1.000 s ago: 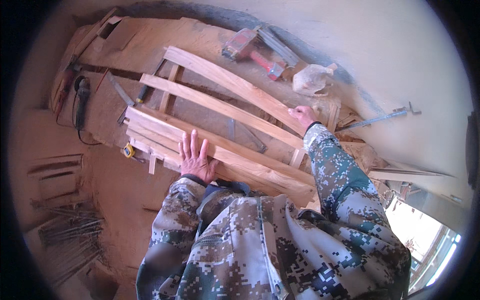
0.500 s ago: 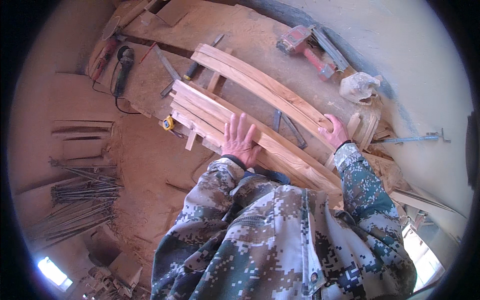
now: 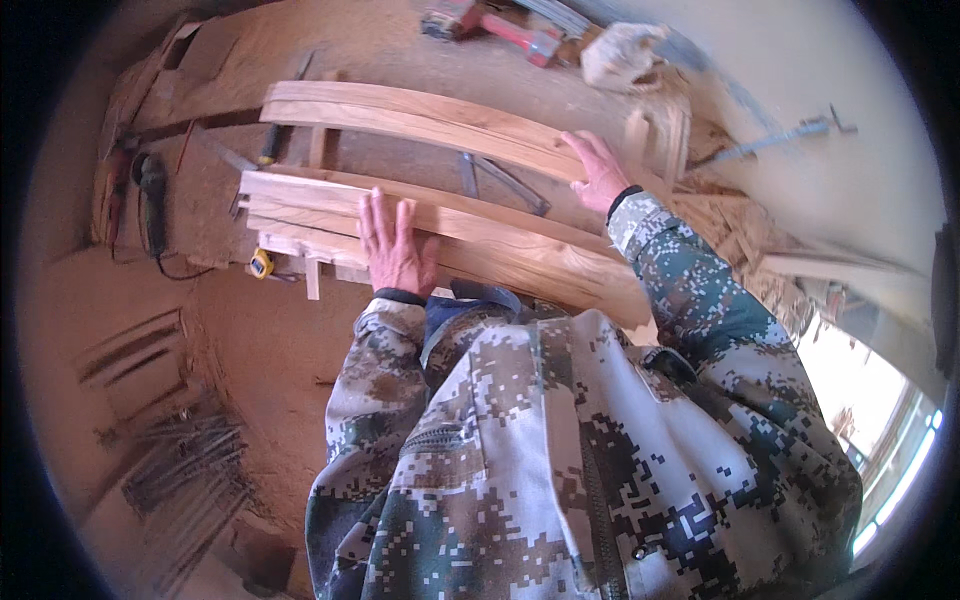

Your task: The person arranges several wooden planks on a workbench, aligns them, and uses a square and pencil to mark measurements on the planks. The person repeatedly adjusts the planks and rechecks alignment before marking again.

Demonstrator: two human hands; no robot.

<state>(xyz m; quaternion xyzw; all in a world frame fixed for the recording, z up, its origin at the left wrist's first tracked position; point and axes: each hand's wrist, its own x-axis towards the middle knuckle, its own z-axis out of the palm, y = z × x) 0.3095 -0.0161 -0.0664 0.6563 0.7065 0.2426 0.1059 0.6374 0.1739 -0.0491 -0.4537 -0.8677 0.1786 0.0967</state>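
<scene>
My left hand [image 3: 398, 250] lies flat, its fingers stretched over a close-set group of long wooden boards [image 3: 500, 235] along the near edge of the bench. Beyond these, a separate curved wooden plank [image 3: 420, 112] runs left to right. My right hand [image 3: 598, 178] spans that plank near its right end, fingertips at the far edge and thumb at the near edge. A gap separates the plank from the boards. In this gap lie a metal square [image 3: 510, 185] and a short wooden crosspiece [image 3: 322, 148]. The boards' right end passes behind my right sleeve.
A yellow tape measure [image 3: 262, 263] sits at the boards' left end. Two angle grinders, one dark [image 3: 152, 200], lie at the bench's left. At the back are a red nail gun [image 3: 500, 30] and a whitish bag [image 3: 622, 58]. Metal rods [image 3: 185, 450] are piled on the floor.
The whole view has turned, so bench and boards now lie more level and further left. Both hands stay on the same pieces of wood.
</scene>
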